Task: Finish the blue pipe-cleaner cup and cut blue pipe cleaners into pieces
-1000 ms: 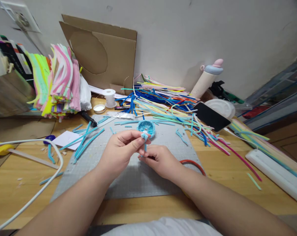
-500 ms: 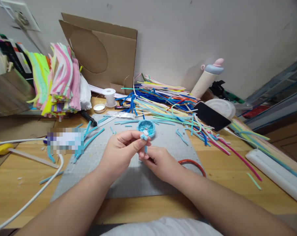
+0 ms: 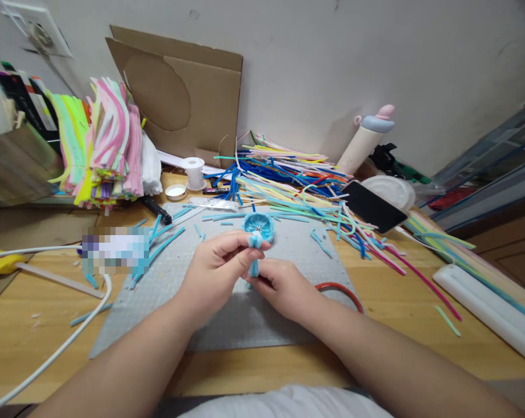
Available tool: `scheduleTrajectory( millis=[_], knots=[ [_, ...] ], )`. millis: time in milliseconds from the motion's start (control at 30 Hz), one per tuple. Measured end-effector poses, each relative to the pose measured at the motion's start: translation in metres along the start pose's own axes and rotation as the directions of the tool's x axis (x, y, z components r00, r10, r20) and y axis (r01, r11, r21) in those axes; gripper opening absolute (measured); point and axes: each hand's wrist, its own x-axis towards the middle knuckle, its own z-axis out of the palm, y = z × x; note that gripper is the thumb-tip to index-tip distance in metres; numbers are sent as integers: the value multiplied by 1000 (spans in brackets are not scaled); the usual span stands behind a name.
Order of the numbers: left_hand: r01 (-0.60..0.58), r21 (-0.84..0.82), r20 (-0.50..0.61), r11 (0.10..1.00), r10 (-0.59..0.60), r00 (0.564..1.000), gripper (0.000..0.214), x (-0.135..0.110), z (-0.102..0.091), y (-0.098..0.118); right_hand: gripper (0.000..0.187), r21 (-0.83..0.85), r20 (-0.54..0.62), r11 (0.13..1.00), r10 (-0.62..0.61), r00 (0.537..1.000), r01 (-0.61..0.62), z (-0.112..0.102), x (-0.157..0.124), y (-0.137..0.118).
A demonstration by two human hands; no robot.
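Both hands meet over the grey cutting mat (image 3: 227, 319). My left hand (image 3: 216, 270) pinches the top of a short light-blue pipe cleaner piece (image 3: 254, 255) between thumb and forefinger. My right hand (image 3: 279, 287) is closed round the lower end of the same piece. Just behind the fingers lies a round blue pipe cleaner disc (image 3: 257, 225) on the mat.
A heap of coloured pipe cleaners (image 3: 288, 180) lies behind the mat, a stack of more (image 3: 101, 145) at the left. Cardboard (image 3: 179, 93) leans on the wall. A black phone (image 3: 373, 206), a bottle (image 3: 366, 139), a thread spool (image 3: 194, 172), a red ring (image 3: 338, 290) and a white cable (image 3: 62, 342) lie around.
My left fingers have shifted slightly on the blue piece, turning its top; the hands stay in the same place.
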Motion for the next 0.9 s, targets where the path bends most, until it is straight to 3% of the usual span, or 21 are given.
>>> scheduleTrajectory(
  millis=[167, 467, 900],
  knots=[
    [-4, -98, 52, 995, 10, 999, 12, -1, 1, -2, 16, 0, 2, 1000, -7, 1000, 7, 0, 0, -1],
    [-72, -37, 25, 997, 73, 997, 12, -2, 1, 2, 19, -39, 4, 998, -41, 999, 41, 0, -2, -1],
    [-66, -65, 15, 996, 67, 998, 10, -4, 2, 1, 12, -40, -24, 999, -22, 999, 21, 3, -2, 0]
  ],
)
